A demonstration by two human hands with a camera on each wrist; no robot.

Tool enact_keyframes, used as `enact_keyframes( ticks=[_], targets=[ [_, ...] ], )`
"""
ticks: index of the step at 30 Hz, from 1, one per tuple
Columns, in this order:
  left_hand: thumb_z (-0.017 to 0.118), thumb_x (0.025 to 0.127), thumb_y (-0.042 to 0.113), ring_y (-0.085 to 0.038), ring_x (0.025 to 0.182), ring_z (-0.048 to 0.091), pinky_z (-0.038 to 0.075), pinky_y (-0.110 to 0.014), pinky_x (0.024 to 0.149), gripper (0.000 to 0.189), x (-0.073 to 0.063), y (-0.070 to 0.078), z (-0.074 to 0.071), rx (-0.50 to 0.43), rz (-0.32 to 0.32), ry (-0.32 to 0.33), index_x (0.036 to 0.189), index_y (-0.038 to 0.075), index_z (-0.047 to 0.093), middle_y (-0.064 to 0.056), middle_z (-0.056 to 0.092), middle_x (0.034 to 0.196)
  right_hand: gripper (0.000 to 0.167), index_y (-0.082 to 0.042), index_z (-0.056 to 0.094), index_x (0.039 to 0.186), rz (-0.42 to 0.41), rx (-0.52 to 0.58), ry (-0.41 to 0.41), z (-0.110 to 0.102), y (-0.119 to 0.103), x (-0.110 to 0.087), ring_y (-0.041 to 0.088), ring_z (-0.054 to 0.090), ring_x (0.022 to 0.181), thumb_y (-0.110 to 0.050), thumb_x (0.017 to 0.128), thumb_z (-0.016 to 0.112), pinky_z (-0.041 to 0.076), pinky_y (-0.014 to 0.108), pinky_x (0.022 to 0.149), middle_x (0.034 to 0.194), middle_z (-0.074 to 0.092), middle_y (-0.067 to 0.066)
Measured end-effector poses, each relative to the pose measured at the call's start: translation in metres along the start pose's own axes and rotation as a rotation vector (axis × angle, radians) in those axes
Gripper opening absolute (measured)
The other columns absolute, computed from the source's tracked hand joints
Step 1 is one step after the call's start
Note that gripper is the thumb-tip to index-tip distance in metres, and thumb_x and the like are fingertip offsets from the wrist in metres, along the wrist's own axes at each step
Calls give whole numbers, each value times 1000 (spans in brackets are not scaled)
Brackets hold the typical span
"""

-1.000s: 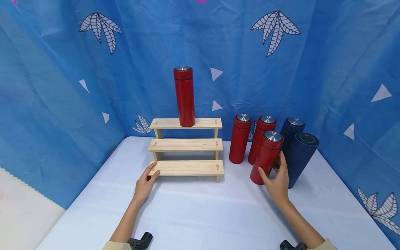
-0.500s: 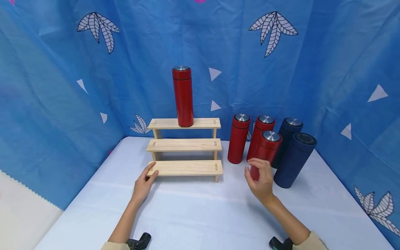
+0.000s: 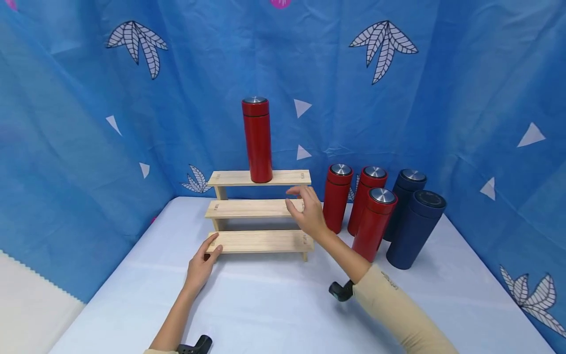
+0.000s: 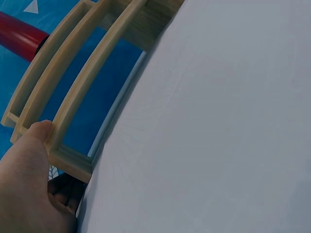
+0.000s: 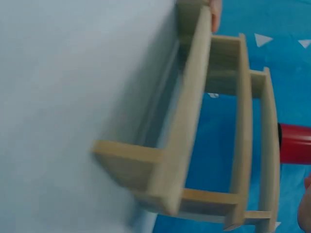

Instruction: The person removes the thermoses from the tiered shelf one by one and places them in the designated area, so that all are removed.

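Note:
A three-step wooden display stand (image 3: 261, 241) sits on the table. My left hand (image 3: 201, 268) grips its bottom step at the left end; in the left wrist view the thumb (image 4: 36, 136) lies on the step's edge, with the other fingers partly hidden round the end. My right hand (image 3: 309, 211) holds nothing, its thumb and fingers bent but apart, in front of the right end of the middle step. On the top step stands a red thermos bottle (image 3: 257, 142), upright and touched by neither hand.
At the right are more red thermos bottles (image 3: 338, 196), including a front one (image 3: 375, 226), beside a front navy bottle (image 3: 415, 231) and a rear navy bottle (image 3: 409, 184). A blue curtain (image 3: 199, 98) closes off the back and sides of the white table (image 3: 265, 305).
My right hand has left the front red thermos bottle, which stays in place, and moved left and up to the stand. My left hand keeps its grip on the stand.

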State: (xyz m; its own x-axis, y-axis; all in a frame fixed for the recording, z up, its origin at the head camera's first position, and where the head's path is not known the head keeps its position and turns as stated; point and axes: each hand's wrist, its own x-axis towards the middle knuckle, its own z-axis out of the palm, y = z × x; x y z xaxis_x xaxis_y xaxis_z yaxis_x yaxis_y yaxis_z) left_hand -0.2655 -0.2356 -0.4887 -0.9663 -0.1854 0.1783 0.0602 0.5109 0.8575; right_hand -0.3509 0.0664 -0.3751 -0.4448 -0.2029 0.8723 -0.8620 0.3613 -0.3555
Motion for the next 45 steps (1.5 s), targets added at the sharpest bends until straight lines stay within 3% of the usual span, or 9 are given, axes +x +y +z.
enact_keyframes(
  ticks=[6,12,16,20,24,28,37,45],
  targets=[
    [49,91,52,-23,94,54,42,-35,75,54,-2,-1,0,17,-2,11,139,30,40,-16,47,133,40,-2,47,121,186,115,-14,14,4,59,22,52,105,-12,86,66,44,33,87,115,55,11],
    [49,90,53,-22,91,54,41,-35,74,55,-1,-1,3,15,0,13,139,30,40,-15,51,128,73,-13,25,142,299,205,6,16,1,117,21,43,121,-20,85,69,39,37,96,135,42,10],
    [49,89,55,-22,91,54,41,-35,74,55,-1,-1,4,8,-9,10,139,33,40,-13,50,130,90,-26,9,148,365,210,-48,20,2,140,23,34,130,-28,83,70,35,39,99,147,28,7],
    [49,89,55,-24,97,54,42,-37,76,55,-2,-1,5,-1,-7,1,139,34,39,-12,44,137,100,-35,-5,147,407,224,-147,26,1,150,18,23,136,-29,82,71,35,39,99,153,12,4],
    [48,90,55,-26,103,53,42,-41,79,54,-2,-2,5,-8,7,5,139,34,39,-13,40,140,103,-41,-11,144,475,287,-232,34,-3,151,19,27,133,-24,84,70,41,40,93,151,19,5],
    [49,89,55,-27,107,53,42,-42,82,54,-1,-2,4,-11,8,7,138,34,39,-13,40,140,99,-42,-7,145,486,291,-226,42,-4,145,21,39,124,-18,85,68,46,38,87,142,33,7],
    [49,91,53,-27,102,54,42,-41,80,54,-1,1,2,4,19,9,139,31,39,-13,42,139,93,-41,3,146,296,208,-71,44,-4,117,20,48,114,-26,83,70,49,33,80,135,43,6],
    [49,93,48,-24,95,56,42,-37,76,51,-1,0,4,20,37,24,139,28,40,-14,48,134,94,-27,12,149,78,83,10,28,-26,62,17,51,109,-20,79,75,50,34,78,125,50,9]
  ],
)
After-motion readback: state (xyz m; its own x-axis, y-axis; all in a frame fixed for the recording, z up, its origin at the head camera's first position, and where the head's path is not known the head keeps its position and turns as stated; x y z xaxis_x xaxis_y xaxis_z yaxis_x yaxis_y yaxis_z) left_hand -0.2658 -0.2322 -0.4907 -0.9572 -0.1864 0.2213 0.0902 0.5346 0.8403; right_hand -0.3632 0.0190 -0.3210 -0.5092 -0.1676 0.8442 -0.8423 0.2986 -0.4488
